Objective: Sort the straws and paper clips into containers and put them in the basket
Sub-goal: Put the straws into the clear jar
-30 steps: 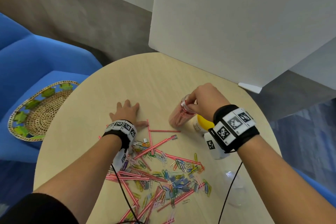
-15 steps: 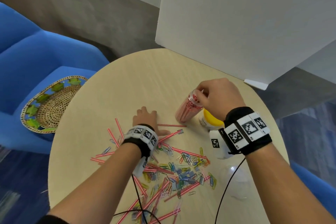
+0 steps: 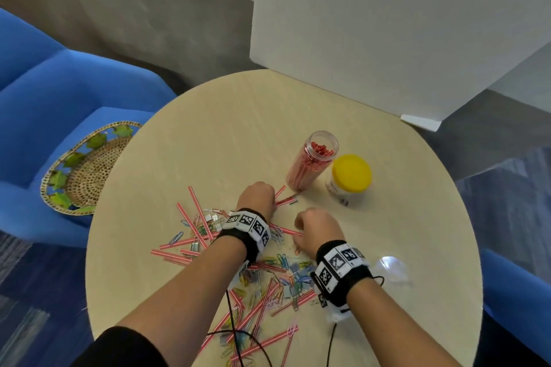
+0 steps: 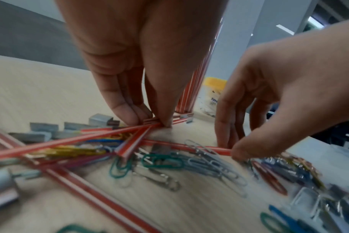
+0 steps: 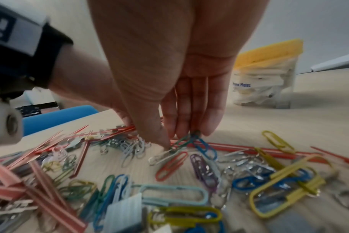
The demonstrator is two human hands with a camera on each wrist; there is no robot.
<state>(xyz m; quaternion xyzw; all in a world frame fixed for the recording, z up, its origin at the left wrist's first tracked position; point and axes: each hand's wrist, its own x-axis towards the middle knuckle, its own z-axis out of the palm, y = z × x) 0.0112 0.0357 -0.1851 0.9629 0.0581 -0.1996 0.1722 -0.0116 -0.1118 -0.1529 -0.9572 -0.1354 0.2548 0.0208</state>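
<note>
Red-and-white straws [image 3: 195,219] and coloured paper clips [image 3: 295,270] lie mixed on the round wooden table [image 3: 208,128]. An open clear jar [image 3: 313,164] with several straws in it stands behind the pile, beside a yellow-lidded container [image 3: 351,176]. My left hand [image 3: 258,197] is just in front of the jar; in the left wrist view its fingers and thumb [image 4: 155,123] pinch the ends of a few straws against the table. My right hand [image 3: 301,232] pinches the end of one straw [image 4: 189,145] among the clips [image 5: 201,146].
A woven basket [image 3: 86,170] sits on the blue chair [image 3: 59,83] left of the table. A white board [image 3: 387,24] stands at the table's far edge. A clear lid [image 3: 390,268] lies right of my right wrist. Grey staple blocks [image 4: 102,119] lie in the pile.
My right hand has let go of the jar's rim and come down to the pile. My left hand, flat on the table before, has shifted right and now pinches straws.
</note>
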